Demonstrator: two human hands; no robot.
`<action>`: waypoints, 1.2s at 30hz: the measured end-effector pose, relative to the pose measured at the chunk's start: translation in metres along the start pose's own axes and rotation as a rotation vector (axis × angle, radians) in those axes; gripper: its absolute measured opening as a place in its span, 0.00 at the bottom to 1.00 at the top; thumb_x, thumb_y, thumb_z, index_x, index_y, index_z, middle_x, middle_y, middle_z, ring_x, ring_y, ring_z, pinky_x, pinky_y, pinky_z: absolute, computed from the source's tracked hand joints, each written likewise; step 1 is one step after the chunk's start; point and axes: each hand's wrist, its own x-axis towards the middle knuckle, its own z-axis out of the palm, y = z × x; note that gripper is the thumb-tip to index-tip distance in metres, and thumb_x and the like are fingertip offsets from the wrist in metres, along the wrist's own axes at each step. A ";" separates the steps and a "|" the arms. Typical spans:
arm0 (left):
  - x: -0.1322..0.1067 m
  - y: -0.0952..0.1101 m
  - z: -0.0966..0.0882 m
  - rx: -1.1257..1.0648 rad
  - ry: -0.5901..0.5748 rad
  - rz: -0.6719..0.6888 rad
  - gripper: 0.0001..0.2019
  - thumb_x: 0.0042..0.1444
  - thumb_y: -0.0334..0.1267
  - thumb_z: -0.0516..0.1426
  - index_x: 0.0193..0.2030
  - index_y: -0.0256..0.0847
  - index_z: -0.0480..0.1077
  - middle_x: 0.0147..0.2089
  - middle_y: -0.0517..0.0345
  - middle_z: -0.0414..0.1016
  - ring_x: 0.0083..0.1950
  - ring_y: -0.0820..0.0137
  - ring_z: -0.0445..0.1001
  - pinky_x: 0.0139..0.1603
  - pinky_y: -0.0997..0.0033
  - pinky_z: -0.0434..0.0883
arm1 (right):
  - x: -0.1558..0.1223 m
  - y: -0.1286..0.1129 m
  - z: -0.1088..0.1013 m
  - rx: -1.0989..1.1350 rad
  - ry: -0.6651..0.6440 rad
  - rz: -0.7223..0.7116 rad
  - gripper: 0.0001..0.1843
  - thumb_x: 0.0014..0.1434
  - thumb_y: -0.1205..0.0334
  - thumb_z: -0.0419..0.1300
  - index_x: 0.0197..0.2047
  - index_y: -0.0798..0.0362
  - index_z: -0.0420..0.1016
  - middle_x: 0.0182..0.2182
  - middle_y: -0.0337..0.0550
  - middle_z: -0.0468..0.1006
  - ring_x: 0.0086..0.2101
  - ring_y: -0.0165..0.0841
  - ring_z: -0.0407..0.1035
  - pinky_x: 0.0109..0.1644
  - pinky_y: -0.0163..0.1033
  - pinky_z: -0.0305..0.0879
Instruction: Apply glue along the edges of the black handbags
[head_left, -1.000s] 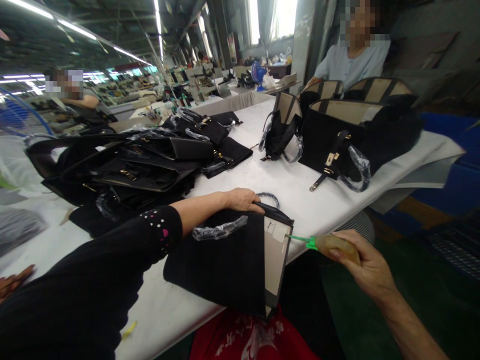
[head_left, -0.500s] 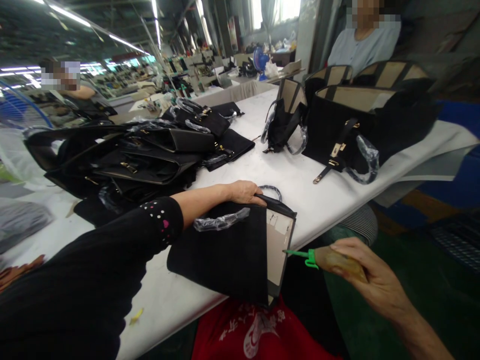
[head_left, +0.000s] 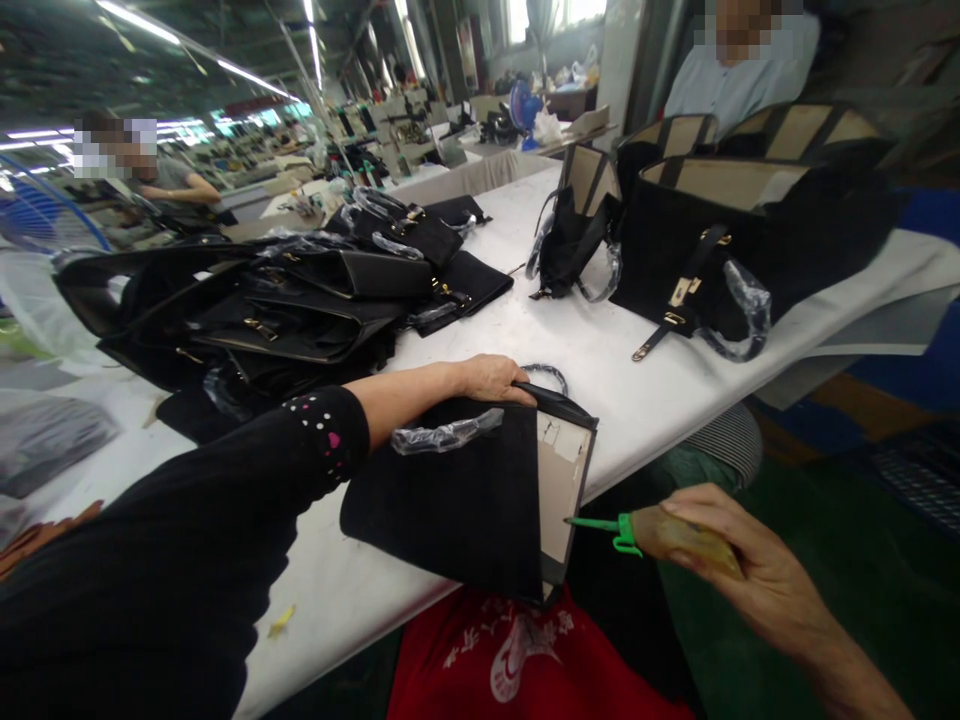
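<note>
A black handbag (head_left: 450, 510) lies tilted at the front edge of the white table, its beige side panel (head_left: 561, 490) facing right. My left hand (head_left: 495, 380) is closed on the bag's top edge, between a plastic-wrapped handle (head_left: 448, 432) at the front and a dark wrapped handle (head_left: 551, 375) behind. In my right hand (head_left: 720, 540) is a yellowish squeeze bottle (head_left: 679, 538) with a green nozzle, pointing left. The nozzle tip is at the panel's right part; whether it touches cannot be made out. A red cloth with white print (head_left: 517, 660) is below the bag.
Several black bags (head_left: 300, 310) are piled on the left of the white table (head_left: 480, 330). More black bags (head_left: 675, 240) with beige linings stand at the right. One person (head_left: 742, 80) is behind them; another (head_left: 161, 175) works at far left. A blue fan (head_left: 523, 110) stands farther back.
The nozzle tip has moved a little down along the beige panel, toward the bag's lower corner. My left hand keeps its hold on the top edge. The view has shifted slightly.
</note>
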 end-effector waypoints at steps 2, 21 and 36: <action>0.000 0.000 0.000 0.002 0.001 0.001 0.24 0.63 0.60 0.52 0.48 0.44 0.78 0.34 0.57 0.79 0.33 0.70 0.73 0.33 0.75 0.62 | -0.001 -0.003 0.000 -0.013 0.049 -0.001 0.11 0.67 0.52 0.63 0.50 0.43 0.76 0.45 0.44 0.76 0.42 0.37 0.76 0.42 0.37 0.74; -0.002 0.002 -0.001 -0.013 0.021 -0.001 0.24 0.62 0.58 0.54 0.49 0.42 0.78 0.33 0.57 0.78 0.32 0.69 0.72 0.33 0.75 0.62 | -0.019 -0.021 0.002 0.029 -0.118 0.001 0.14 0.68 0.57 0.62 0.56 0.40 0.73 0.46 0.44 0.75 0.42 0.36 0.75 0.42 0.36 0.74; -0.003 -0.003 0.002 -0.115 0.039 0.010 0.21 0.59 0.56 0.56 0.45 0.43 0.79 0.28 0.60 0.75 0.29 0.71 0.70 0.32 0.74 0.61 | -0.014 -0.034 0.001 0.009 -0.126 0.017 0.12 0.68 0.55 0.61 0.54 0.41 0.72 0.44 0.44 0.75 0.39 0.36 0.76 0.39 0.35 0.73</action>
